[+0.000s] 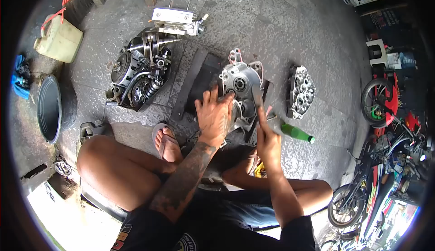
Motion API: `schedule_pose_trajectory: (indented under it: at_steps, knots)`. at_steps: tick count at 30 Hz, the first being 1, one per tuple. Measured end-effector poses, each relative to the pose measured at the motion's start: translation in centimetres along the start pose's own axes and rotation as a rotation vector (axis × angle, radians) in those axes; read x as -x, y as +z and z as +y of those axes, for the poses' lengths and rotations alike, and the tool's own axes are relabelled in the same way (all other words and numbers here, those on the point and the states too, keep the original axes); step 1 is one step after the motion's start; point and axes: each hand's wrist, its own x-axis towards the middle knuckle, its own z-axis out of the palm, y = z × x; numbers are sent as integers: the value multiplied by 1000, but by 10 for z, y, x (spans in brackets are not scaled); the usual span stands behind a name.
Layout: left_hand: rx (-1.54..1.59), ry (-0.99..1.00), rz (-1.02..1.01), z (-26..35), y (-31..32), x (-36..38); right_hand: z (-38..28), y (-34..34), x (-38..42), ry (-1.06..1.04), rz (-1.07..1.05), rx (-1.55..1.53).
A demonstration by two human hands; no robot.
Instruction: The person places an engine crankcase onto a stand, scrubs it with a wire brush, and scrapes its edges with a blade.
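1. Off at the right side of the room, motorcycles (393,98) stand well apart from the work. I'd say that leaves the floor around the seated person free for parts.
2. A wide black bucket (49,108) sits over on the left, beyond the knee, where it looks unlikely to get knocked.
3. A dark support (192,88) lies in front of the person, probably to lift the metalwork off the stone floor.
4. To its left, gears and shafts (121,69) are gathered close together, which would help keep them from rolling away.
5. The engine casing (250,75) is at the middle, over the dark support and just beyond the feet. Its round openings face up, within easy view and reach of both hands.
6. A second casing (302,92) rests apart on the floor to the right, and a silver block (172,15) lies farther forward, both clear of the moving arms.
7. The left hand (213,119) is palm down with its fingers apart, laid on the casing's near left part rather than clamped around it. That looks like steadying pressure.
8. The right hand (269,144) is closed on a flat tool, its index finger stretched along it, likely for finer control.
9. A green bottle (297,132) lies on its side near the right hand; I can't tell if it holds anything.
10. The flat tool (257,96) reaches the casing's right edge; its exact tip is too blurred to make out.
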Motion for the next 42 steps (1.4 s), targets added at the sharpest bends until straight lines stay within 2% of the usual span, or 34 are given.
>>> schedule_pose_trajectory:
  at_steps: [3, 5, 7, 9, 11, 13, 15, 16, 19, 21, 22, 23, 25, 26, 27, 29, 31, 33, 34, 36, 38, 40, 41, 42]
  knots:
    - [-29, 27, -32, 1, -2, 4, 10, -4, -7, -186, 54, 279]
    - [-46, 7, -22, 5, -5, 1, 33, -3, -41, 290, -294, 84]
    - [-48, 1, -21, 6, -3, -3, 38, -7, -40, 252, -308, 138]
    - [-29, 0, -7, 1, 1, 2, 33, -19, -18, -36, -294, -37]
    - [-28, -29, -33, 4, -6, 5, 50, -25, -37, -39, -309, -37]
    - [-17, -9, -40, 3, -5, 1, 62, -27, -61, 51, -438, 197]
    - [-19, -2, -32, 2, -5, 0, 62, -21, -52, 34, -413, 107]
    - [-21, -3, -26, 1, -5, 1, 58, -18, -39, -132, -279, 4]
    - [-14, -10, -35, 0, -3, 3, 59, -29, -29, -392, -181, -68]
    - [-26, -16, -59, 3, -6, 1, 101, -33, -20, 84, -492, -31]
    - [-29, -20, -68, 5, -8, 0, 103, -38, -36, 241, -494, 95]
    - [-27, -19, -72, 5, -8, 4, 111, -37, -39, 83, -375, 71]
    - [-29, 8, -27, -1, -5, 3, 89, -34, -35, -60, -248, -149]
    - [-11, -4, -43, -1, -5, 3, 75, -34, -37, -107, -186, -138]
    - [-9, 0, -64, 1, -7, 6, 71, -32, -29, -86, -191, -138]
    - [-51, -12, -70, 4, -8, 0, 74, -26, -31, -276, -383, -137]
    - [-41, 7, -63, 4, -8, 0, 109, -9, -48, -142, -269, -86]
    - [-43, 3, -67, 4, -9, 1, 97, -17, -81, 227, -257, -8]
    - [-48, 5, -57, 4, -8, -1, 93, -18, -83, 226, -283, 7]
    - [-62, -3, -72, 3, -8, 1, 70, -2, -67, -159, -175, -257]
    - [-49, -12, -87, 6, -10, -3, 79, 5, -49, -185, -329, -233]
    - [-51, -19, -94, 7, -13, -1, 94, -13, -40, -3, -359, -126]
    - [-63, 1, -86, 6, -13, 0, 91, -21, -44, -51, -355, -200]
    - [-66, -17, -86, 4, -11, -3, 95, -20, -46, -251, -272, -207]
